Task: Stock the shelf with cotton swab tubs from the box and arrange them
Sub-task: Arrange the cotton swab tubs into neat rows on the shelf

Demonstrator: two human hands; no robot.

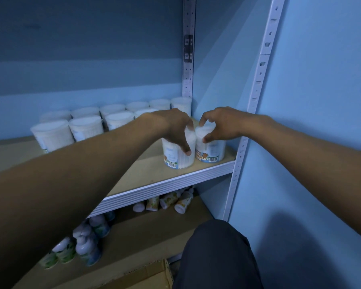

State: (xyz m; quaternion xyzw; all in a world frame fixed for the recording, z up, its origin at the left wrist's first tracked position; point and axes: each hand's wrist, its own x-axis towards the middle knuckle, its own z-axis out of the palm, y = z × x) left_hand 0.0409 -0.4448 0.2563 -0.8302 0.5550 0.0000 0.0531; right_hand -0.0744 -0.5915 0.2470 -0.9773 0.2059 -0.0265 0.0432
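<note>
a: entry, head view. both hands reach over the shelf, at its right front corner. two tubs stand there upright, side by side, touching or nearly so.

b: left hand?

a: draped over the top of the left tub. fingers curl down behind the lid, thumb runs down the front wall. it is closed around that tub.

b: right hand?

a: same manner on the right tub. fingertips on the lid, thumb pressed to the front wall. closed around it too. the two hands nearly meet above the gap between the tubs.

b: labels?

a: both tubs show a barcode and a small orange figure low on the front. the text is too blurred to read.

b: rest of the stock?

a: a group of tubs stands upright in two rows along the back of the shelf, to the left, well apart from the held pair. white swab ends show through the lids.

b: below?

a: on the lower shelf, small bottles stand at the left; a few more lie on their sides further back. a box corner shows at the bottom edge, beside a knee in dark cloth.

b: surroundings?

a: blue wall at right, slotted white upright against it.
</note>
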